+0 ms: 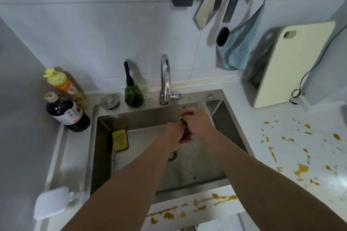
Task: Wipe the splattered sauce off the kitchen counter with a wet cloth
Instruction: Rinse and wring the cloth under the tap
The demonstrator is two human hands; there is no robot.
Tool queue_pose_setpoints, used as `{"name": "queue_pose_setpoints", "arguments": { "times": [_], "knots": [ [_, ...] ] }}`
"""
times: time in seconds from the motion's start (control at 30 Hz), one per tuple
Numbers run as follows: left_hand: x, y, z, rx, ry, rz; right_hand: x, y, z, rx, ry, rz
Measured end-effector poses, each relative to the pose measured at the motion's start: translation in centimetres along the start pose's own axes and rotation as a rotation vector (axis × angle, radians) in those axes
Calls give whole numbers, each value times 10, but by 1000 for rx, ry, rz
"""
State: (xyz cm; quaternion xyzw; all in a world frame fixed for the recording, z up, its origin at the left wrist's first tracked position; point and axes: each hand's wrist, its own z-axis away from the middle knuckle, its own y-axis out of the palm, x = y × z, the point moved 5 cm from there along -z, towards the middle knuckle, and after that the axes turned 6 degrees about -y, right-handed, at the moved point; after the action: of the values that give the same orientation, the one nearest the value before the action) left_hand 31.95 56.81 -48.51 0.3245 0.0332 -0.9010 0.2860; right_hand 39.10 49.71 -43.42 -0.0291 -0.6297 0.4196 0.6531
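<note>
risk noted: dark cloth (pixel 185 130) possibly left too wet; drips likely to spread sauce splatter (pixel 301 169) further along counter (pixel 293 118) toward its front edge. second risk: sauce streaks already on front edge of counter below sink (pixel 142 118), liable to run down and off if wiped carelessly or missed. third: chopping board (pixel 293 65) leaning at back edge of counter, near the splatter, open to a knock from a wide sweep.

pose: both forearms extended over sink, hands met above drain (pixel 173 154), below tap (pixel 166 78). left hand (pixel 175 135) curled round lower part of cloth; right hand (pixel 197 121) curled round upper part, knuckles up; judged a wringing grip. cloth mostly hidden between the hands, small dark bunch only. running water not discernible.

task object location: cloth held over middle of sink, well apart from splatter on right-hand counter. wiping not yet begun, by judgement.
</note>
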Motion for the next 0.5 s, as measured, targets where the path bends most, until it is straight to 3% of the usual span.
{"name": "queue_pose_setpoints", "arguments": {
  "times": [0.07,0.17,0.33,0.43,0.5],
  "knots": [
    [-1,14,5,113,-16,100,-4,-14,0,-77,-81,76],
    [-9,23,12,221,12,213,-21,-21,5,-64,-79,124],
    [-6,24,9,244,13,281,-22,-25,17,38,37,-398],
    [-8,17,1,182,45,194,-26,-34,7,-41,136,-685],
    [-14,17,1,152,101,80,-34,-35,0,-68,222,-722]
  ]
}}
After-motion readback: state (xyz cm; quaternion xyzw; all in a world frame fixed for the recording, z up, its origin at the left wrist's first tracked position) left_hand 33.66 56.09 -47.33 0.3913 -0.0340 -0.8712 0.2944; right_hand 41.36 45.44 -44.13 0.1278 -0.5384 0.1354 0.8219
